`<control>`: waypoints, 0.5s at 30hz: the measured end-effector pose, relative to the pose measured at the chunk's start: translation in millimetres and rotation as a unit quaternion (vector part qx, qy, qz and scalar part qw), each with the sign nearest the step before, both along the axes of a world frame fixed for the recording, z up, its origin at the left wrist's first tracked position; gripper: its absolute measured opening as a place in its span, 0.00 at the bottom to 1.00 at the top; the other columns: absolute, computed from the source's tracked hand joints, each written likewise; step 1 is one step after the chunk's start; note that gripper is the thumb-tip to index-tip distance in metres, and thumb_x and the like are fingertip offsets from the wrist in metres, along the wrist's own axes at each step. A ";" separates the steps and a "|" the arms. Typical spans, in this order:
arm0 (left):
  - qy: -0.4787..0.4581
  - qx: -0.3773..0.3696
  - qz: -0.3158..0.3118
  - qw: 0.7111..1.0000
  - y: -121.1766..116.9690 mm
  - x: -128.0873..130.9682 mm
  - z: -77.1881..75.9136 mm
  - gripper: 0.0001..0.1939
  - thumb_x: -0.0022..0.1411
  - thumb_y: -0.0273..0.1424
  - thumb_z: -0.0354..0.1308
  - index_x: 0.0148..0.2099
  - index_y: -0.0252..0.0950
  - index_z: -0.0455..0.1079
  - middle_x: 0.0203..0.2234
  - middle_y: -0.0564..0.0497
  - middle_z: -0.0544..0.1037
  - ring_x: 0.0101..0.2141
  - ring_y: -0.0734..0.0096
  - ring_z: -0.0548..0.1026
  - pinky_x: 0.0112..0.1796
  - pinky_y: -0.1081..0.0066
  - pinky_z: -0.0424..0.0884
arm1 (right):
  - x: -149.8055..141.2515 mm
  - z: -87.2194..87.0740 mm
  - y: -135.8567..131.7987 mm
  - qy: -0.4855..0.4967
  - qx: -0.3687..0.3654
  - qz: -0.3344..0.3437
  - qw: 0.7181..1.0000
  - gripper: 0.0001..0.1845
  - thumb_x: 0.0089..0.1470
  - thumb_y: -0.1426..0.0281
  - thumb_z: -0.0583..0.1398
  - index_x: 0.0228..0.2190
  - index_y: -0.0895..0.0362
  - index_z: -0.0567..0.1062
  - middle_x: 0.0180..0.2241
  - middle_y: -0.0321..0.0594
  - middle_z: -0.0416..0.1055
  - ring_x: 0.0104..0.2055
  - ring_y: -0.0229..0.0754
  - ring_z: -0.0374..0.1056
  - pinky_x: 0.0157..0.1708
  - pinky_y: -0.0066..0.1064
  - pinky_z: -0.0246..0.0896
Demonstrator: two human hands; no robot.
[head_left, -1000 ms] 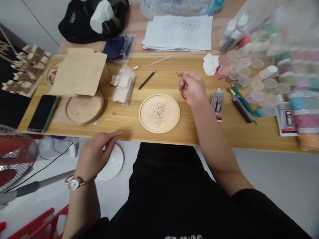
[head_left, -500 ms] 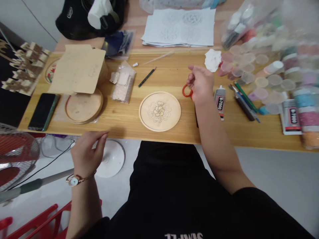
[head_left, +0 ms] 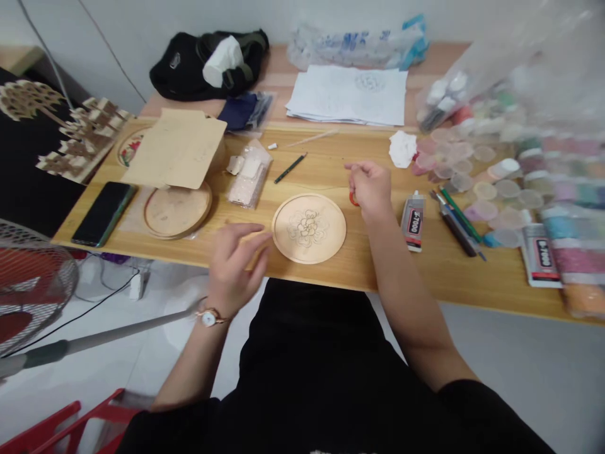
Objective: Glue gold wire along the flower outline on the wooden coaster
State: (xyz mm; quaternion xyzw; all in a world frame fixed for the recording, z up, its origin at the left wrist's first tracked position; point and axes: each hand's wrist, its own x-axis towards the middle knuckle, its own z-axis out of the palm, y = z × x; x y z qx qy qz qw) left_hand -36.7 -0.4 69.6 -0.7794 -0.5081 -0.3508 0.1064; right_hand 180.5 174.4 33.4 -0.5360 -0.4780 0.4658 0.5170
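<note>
My left hand [head_left: 239, 268] hovers at the table's front edge with its fingers apart and nothing visible in them. Its fingertips are just beside the left rim of a round wooden plate [head_left: 295, 249], which bears a line-drawn flower. Beyond the plate's right side, my right hand [head_left: 372, 188] is closed in a pinch. From its fingertips a thin wire [head_left: 321, 188] runs faintly leftward above the plate's far rim. Partly hidden behind that hand is a red loop handle [head_left: 353, 199], as of scissors.
Right of my right arm lie a glue tube [head_left: 413, 224], pencils and brushes [head_left: 460, 224], and many small pots [head_left: 494, 195]. A pencil [head_left: 290, 168] and a bead packet [head_left: 249, 176] lie behind the plate. Leftward are stacked round trays [head_left: 177, 211] and a phone [head_left: 104, 214].
My left hand drew back leftward off a thin golden wire end, then came right to the plate, its fingers opening. My right hand shifted right, then back. The view tilted up.
</note>
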 end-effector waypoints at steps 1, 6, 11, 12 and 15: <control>0.015 0.030 -0.010 0.999 1.4 10.7 -0.5 0.14 0.57 0.21 0.60 0.46 0.38 0.70 0.41 0.46 0.76 0.43 0.62 0.74 0.44 0.62 0.71 | -1.6 0.4 -1.6 -0.013 0.004 0.013 1.000 0.07 0.54 0.74 0.54 0.30 0.60 0.73 0.14 0.25 0.55 0.15 0.28 0.51 0.18 0.21 0.43; 0.092 0.182 0.037 0.978 13.0 49.8 -3.7 0.17 0.58 0.25 0.60 0.50 0.40 0.71 0.47 0.47 0.76 0.51 0.60 0.71 0.46 0.64 0.65 | -12.9 8.2 -14.9 -0.061 0.035 0.112 0.991 0.08 0.50 0.74 0.56 0.30 0.60 0.76 0.17 0.28 0.61 0.20 0.30 0.56 0.23 0.23 0.51; 0.082 0.095 0.070 0.990 30.5 37.4 -7.9 0.13 0.64 0.27 0.56 0.51 0.37 0.69 0.34 0.51 0.79 0.37 0.68 0.77 0.47 0.64 0.64 | -16.4 13.5 -22.8 -0.087 0.055 0.170 0.980 0.08 0.50 0.71 0.58 0.31 0.59 0.77 0.16 0.28 0.59 0.19 0.29 0.54 0.22 0.24 0.50; 0.066 0.090 0.064 0.992 31.0 29.6 -8.7 0.10 0.64 0.27 0.56 0.48 0.37 0.70 0.29 0.53 0.78 0.31 0.71 0.75 0.43 0.66 0.66 | -15.1 12.7 -21.5 -0.089 0.057 0.164 0.981 0.09 0.51 0.71 0.57 0.32 0.59 0.77 0.16 0.28 0.58 0.19 0.29 0.53 0.21 0.24 0.49; 0.029 0.097 0.075 0.992 22.9 3.4 -8.3 0.03 0.62 0.27 0.59 0.39 0.38 0.72 0.24 0.54 0.75 0.26 0.73 0.73 0.35 0.68 0.66 | -8.7 6.2 -12.7 -0.091 0.060 0.114 0.988 0.10 0.53 0.70 0.55 0.34 0.59 0.75 0.17 0.28 0.57 0.18 0.29 0.50 0.19 0.23 0.44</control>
